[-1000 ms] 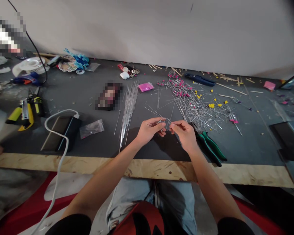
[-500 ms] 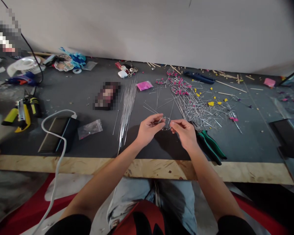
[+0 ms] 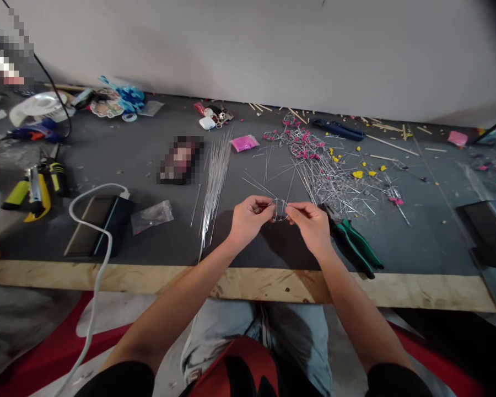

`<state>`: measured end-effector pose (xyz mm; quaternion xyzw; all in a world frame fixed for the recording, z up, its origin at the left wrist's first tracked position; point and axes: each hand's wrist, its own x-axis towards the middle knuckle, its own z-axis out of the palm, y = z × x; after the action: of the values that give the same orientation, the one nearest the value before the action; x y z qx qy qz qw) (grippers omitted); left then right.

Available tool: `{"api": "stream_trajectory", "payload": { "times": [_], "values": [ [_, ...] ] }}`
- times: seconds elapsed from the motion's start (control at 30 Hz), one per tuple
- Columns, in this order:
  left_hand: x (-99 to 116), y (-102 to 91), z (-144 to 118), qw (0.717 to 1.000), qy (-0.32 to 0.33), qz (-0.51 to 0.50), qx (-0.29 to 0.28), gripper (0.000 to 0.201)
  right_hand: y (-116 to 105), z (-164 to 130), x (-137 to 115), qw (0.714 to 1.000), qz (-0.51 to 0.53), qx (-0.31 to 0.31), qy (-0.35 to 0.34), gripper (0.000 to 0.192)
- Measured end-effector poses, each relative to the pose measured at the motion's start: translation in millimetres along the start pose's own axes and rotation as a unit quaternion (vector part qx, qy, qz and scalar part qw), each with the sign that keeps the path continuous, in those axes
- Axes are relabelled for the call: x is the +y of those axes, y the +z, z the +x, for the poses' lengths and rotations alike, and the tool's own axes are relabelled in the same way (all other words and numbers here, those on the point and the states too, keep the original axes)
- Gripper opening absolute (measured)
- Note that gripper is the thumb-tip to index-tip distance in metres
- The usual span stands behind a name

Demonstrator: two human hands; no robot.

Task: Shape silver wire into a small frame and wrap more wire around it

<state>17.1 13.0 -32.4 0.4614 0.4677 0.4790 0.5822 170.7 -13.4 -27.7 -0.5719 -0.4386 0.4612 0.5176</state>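
Observation:
Between my two hands is a small bent wire frame (image 3: pixel 280 210), its thin silvery loops showing in the gap. My left hand (image 3: pixel 250 220) pinches its left side with thumb and fingers. The right side is pinched by my right hand (image 3: pixel 312 221), close to the other. Fingertips hide parts of the wire. Beside my right hand lie green-handled pliers (image 3: pixel 359 245), their jaws partly behind the hand. A bundle of straight wires (image 3: pixel 215 187) lies left of my left hand. Beyond my right hand spreads a pile of wire pieces (image 3: pixel 334 184) with pink and yellow bits.
At left are a power bank (image 3: pixel 101 223) with a white cable (image 3: pixel 97 281), a small plastic bag (image 3: pixel 152 216) and yellow-black tools (image 3: pixel 37 193). A pink packet (image 3: pixel 244 143) and dark blue tool (image 3: pixel 338 129) lie farther back. The wooden table edge (image 3: pixel 273 284) runs in front.
My hands have drawn slightly apart, and more of the wire frame shows between them. Both still pinch it. The things on the table have not moved.

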Motion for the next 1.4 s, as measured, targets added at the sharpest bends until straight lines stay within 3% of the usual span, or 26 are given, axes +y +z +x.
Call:
{"api": "stream_trajectory", "payload": {
  "times": [0.4,0.67,0.87,0.97,1.07,1.23,1.4],
  "values": [
    [-7.7,1.1,-3.2,0.998,0.055,0.004,0.031,0.018,10.8,-3.1,6.0,0.998,0.064,0.029,-0.007,0.022],
    [-2.7,1.3,-1.9,0.992,0.022,-0.116,-0.031,0.020,11.0,1.6,9.9,0.988,0.153,0.034,0.018,0.019],
    [-5.4,-0.3,0.4,0.987,-0.012,-0.133,-0.084,0.027,6.9,2.8,3.6,0.981,0.185,0.037,0.038,0.019],
    [-6.6,-0.3,-0.2,0.992,0.002,-0.100,-0.078,0.026,6.6,3.4,3.2,0.977,0.204,0.034,0.049,0.018],
    [-5.6,-1.6,-2.4,0.997,0.059,-0.006,-0.051,0.022,7.2,3.6,3.9,0.979,0.199,0.036,0.042,0.018],
    [-3.0,-6.4,-4.2,0.972,0.162,0.170,-0.014,0.017,8.8,2.2,6.0,0.983,0.177,0.033,0.022,0.017],
    [-3.2,-8.1,-3.4,0.958,0.194,0.210,-0.009,0.016,10.2,0.8,7.7,0.984,0.178,0.012,0.013,0.015]
  ]
}}
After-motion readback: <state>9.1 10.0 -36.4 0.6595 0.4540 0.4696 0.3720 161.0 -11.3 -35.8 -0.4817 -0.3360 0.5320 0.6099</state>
